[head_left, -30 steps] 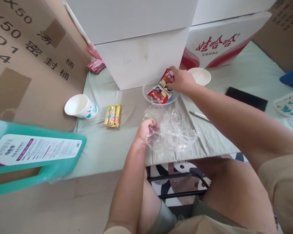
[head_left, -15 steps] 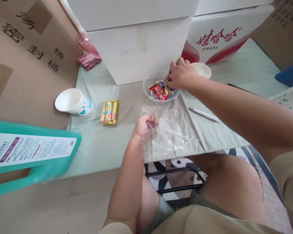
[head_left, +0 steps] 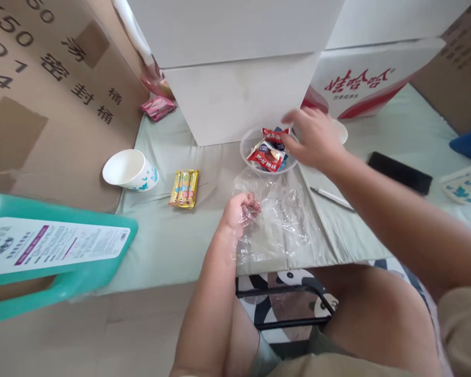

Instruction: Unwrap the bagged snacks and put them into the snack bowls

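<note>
The far red packet (head_left: pixel 273 135), gripped over the bowl (head_left: pixel 246 150) earlier, now lies inside it! Left of the bowl sits the yellow pack (head_left: pixel 184 189); on the bowl's near side, the left hand (head_left: pixel 239 213) clenches clear plastic (head_left: pixel 286 230); by its right rim, the right hand (head_left: pixel 314 137), fingers parted, looks released. Seemingly a placing step; the next move calls for withdrawing cleanly.

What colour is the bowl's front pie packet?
The front pie packet is mainly red and white, in the head view.
</note>
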Available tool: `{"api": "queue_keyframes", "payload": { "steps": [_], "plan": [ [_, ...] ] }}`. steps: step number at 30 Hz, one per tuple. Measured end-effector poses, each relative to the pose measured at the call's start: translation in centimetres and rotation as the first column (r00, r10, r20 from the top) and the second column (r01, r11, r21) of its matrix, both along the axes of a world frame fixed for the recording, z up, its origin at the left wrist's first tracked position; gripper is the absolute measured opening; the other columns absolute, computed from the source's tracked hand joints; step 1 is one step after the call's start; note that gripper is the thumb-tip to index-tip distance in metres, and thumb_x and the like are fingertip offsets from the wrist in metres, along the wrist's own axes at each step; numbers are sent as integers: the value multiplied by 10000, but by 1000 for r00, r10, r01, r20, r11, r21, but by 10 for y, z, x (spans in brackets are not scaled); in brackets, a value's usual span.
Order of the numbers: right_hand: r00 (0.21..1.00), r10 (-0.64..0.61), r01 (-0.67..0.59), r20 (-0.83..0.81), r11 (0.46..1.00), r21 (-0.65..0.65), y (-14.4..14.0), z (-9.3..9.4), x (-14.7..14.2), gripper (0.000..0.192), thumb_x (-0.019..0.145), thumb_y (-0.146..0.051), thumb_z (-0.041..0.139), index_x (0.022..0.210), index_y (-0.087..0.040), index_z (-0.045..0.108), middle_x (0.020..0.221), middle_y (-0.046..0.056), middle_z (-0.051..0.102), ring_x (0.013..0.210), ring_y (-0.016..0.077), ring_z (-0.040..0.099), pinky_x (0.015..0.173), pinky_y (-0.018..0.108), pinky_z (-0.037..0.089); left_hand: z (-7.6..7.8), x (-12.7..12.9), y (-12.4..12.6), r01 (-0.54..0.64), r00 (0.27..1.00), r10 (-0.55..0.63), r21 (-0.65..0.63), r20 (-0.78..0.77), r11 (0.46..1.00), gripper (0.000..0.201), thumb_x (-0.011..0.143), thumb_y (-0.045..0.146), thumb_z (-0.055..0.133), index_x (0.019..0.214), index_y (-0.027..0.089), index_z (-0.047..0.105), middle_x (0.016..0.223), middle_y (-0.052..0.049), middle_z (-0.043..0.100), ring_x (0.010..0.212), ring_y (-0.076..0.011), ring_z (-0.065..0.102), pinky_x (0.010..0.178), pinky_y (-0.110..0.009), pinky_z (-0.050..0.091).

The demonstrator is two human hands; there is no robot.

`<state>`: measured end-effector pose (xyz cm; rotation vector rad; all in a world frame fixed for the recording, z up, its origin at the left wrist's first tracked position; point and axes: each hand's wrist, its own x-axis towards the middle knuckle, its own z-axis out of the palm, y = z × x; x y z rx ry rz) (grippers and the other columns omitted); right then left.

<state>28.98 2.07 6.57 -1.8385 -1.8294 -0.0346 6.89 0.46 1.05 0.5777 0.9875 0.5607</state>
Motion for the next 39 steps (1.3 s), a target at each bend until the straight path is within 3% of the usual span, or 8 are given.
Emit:
{"api": "queue_keyframes", "payload": {
  "steps": [5, 8, 15, 19, 21, 24, 32, 39],
  "plan": [
    [825, 460, -527, -327, 836, -154, -134, -33, -8, 513, 889, -515, 703, 1311, -241, 605, 1298, 113, 706, 1205, 279, 669, 1019, 454, 550, 5, -4, 1, -71, 997, 71, -3, -42, 997, 76, 557, 207, 523, 587, 186, 456, 560, 19, 540, 560, -124, 613, 534, -210, 423],
    [838, 444, -540, -317, 760, -363, -172, -69, -18, 790, 767, -582, 804, 1447, -263, 560, 1558, 133, 528, 1492, 378, 424, 1205, 594, 375, 4, -5, 2, -65, 996, 66, 12, -54, 998, 98, 581, 203, 536, 636, 189, 456, 619, 16, 586, 621, -144, 665, 584, -227, 473],
    [875, 393, -468, -283, 837, -283, -179, -102, -8, 165, 930, -274, 606, 989, -246, 758, 1448, 88, 641, 1443, 376, 498, 1169, 680, 372, -12, -31, 12, -218, 901, 309, 297, -305, 930, 342, 629, 189, 649, 944, 227, 520, 852, 10, 649, 752, -170, 711, 647, -254, 498],
    [815, 398, -466, -422, 882, -67, -175, -94, -1, 186, 962, -280, 557, 917, -235, 732, 1265, 109, 740, 1222, 317, 683, 1046, 566, 536, -7, -58, -13, -134, 789, 564, 829, -243, 543, 235, 740, 308, 693, 926, 248, 562, 975, -30, 660, 1047, -204, 677, 943, -342, 532],
    [770, 350, -427, -534, 904, -24, -174, -89, 0, 172, 964, -294, 571, 913, -239, 725, 1171, 101, 769, 1084, 263, 739, 957, 454, 595, -1, -63, -33, 195, 915, 260, 901, -310, 387, 329, 723, 415, 743, 987, 247, 643, 1033, -72, 702, 1236, -294, 628, 1119, -452, 464],
    [689, 253, -356, -680, 934, -13, -174, -85, 3, 177, 965, -345, 602, 891, -238, 721, 1069, 88, 783, 987, 229, 753, 897, 386, 605, 0, -58, -52, 644, 759, -81, 725, -647, 244, 628, 611, 329, 859, 1209, 260, 681, 1367, -100, 668, 1452, -359, 471, 1241, -514, 336],
    [471, 256, -411, -844, 910, 47, -178, -98, 19, 898, 720, -629, 837, 1472, -350, 433, 1266, 91, 719, 1281, 301, 643, 1125, 517, 477, -26, -50, -29, 249, 881, 167, 735, -442, 630, 365, 695, 246, 779, 1041, 235, 665, 859, -12, 719, 785, -158, 675, 811, -283, 544],
    [542, 85, -216, -836, 976, -41, -152, -105, 5, 381, 835, -632, 699, 781, -258, 647, 899, 55, 761, 1184, 310, 689, 1127, 547, 462, -10, -62, -26, 56, 955, 157, 670, -253, 740, 546, 529, 219, 876, 1011, 252, 625, 752, 29, 651, 846, -178, 683, 827, -294, 548]
  ]
}}
